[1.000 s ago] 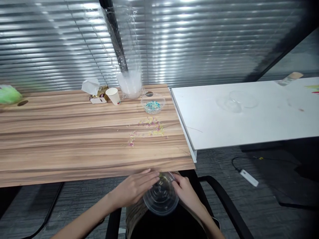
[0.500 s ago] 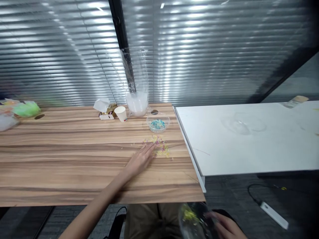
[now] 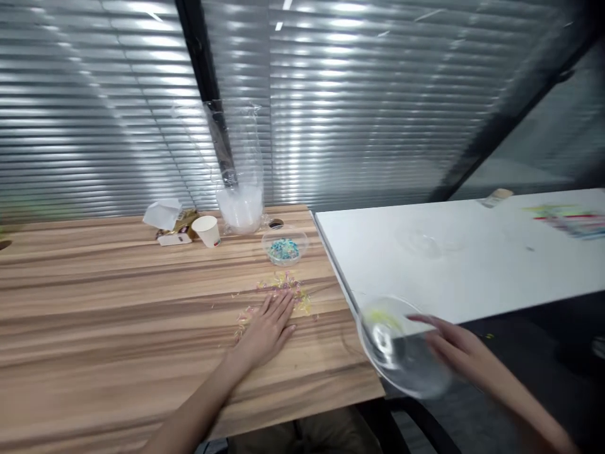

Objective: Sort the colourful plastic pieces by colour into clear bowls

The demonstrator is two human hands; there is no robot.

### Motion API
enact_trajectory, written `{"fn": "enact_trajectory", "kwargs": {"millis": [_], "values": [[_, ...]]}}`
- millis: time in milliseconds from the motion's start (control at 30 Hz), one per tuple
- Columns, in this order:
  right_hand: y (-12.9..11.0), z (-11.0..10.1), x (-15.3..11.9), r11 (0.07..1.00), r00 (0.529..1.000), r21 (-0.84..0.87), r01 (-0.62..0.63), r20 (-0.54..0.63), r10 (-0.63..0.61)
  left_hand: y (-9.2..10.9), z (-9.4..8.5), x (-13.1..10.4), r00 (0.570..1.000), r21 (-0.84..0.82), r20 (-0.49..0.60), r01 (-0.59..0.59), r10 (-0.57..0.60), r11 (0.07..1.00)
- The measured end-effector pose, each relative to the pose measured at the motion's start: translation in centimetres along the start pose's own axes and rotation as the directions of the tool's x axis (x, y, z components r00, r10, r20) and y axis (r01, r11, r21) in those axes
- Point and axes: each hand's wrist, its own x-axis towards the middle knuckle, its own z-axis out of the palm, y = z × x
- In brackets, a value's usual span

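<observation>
My left hand (image 3: pixel 268 328) lies flat on the wooden table with its fingers stretched out. Its fingertips touch a scatter of small yellow and pink bits (image 3: pixel 288 287), and more of these lie beside the wrist. By its rim, my right hand (image 3: pixel 456 347) grips a clear plastic bowl (image 3: pixel 418 375), tilted over the table's right edge. Some yellow bits (image 3: pixel 382 317) show inside this bowl, blurred by motion. Just beyond the scatter stands another clear bowl (image 3: pixel 306 243), holding blue and pale bits (image 3: pixel 283 248).
A paper cup (image 3: pixel 207 231), a tissue box (image 3: pixel 176 238) and a clear bag with white contents (image 3: pixel 242 209) stand along the back of the wooden table (image 3: pixel 118 353). On the right, a white table (image 3: pixel 378 252) bears faint clear items and coloured strips (image 3: pixel 571 221).
My right hand has lifted the clear bowl from below the table's front edge up to its right corner. My left hand stays on the bits, and the view has turned right.
</observation>
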Motion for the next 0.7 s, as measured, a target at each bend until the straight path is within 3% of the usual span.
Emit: {"fn": "enact_trajectory", "kwargs": {"millis": [67,167,267,500,700], "values": [[-3.2,1.7,2.8,1.0,0.992,0.008,0.011,0.124,-0.011,-0.4,0.3,-0.1,1.0,0.026,-0.03,0.003,-0.002,1.0],[-5.2,4.1,5.6,0.999,0.984,0.024,0.033,0.176,-0.037,-1.0,0.7,0.0,0.998,0.052,-0.061,-0.002,0.005,0.999],[-5.5,5.8,6.9,0.998,0.989,0.056,0.021,0.146,-0.029,-1.4,0.9,-0.1,0.996,0.073,-0.088,0.0,0.007,0.997],[-6.2,7.5,8.9,0.985,0.991,0.155,-0.081,0.116,0.064,-2.2,0.9,-0.3,0.996,0.036,-0.074,0.055,-0.052,0.998],[-5.0,8.8,9.6,0.929,0.974,0.363,-0.063,0.226,-0.022,-3.5,-1.2,-0.7,0.987,-0.104,0.084,0.145,-0.137,0.984]]}}
